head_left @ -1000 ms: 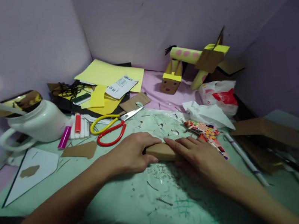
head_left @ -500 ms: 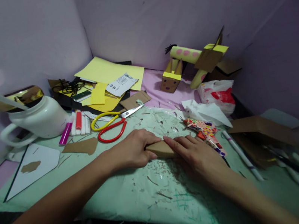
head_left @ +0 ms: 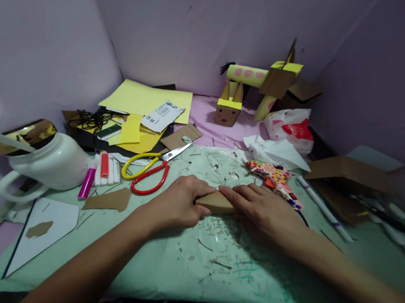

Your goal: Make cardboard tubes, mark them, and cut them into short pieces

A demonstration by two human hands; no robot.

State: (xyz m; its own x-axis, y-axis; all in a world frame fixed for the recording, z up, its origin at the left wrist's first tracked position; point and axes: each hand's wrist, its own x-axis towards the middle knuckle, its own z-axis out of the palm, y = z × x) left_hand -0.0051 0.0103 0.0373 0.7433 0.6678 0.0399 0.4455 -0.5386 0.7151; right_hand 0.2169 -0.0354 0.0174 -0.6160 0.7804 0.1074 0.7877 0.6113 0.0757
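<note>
A small brown cardboard piece lies between my two hands over the middle of the green-covered table. My left hand pinches its left end between thumb and fingers. My right hand is closed on its right end, with the fingers over the top; the thumb is hidden. Scissors with one yellow and one red handle rest open just beyond my left hand. Past my right hand lies a colourful patterned wrapper.
A white mug and markers stand at the left. Yellow paper lies at the back. A cardboard animal head, a plastic bag and an open cardboard box are on the right.
The whole view has shifted slightly, moving the things a little to the left. Both hands keep the same hold on the cardboard piece.
</note>
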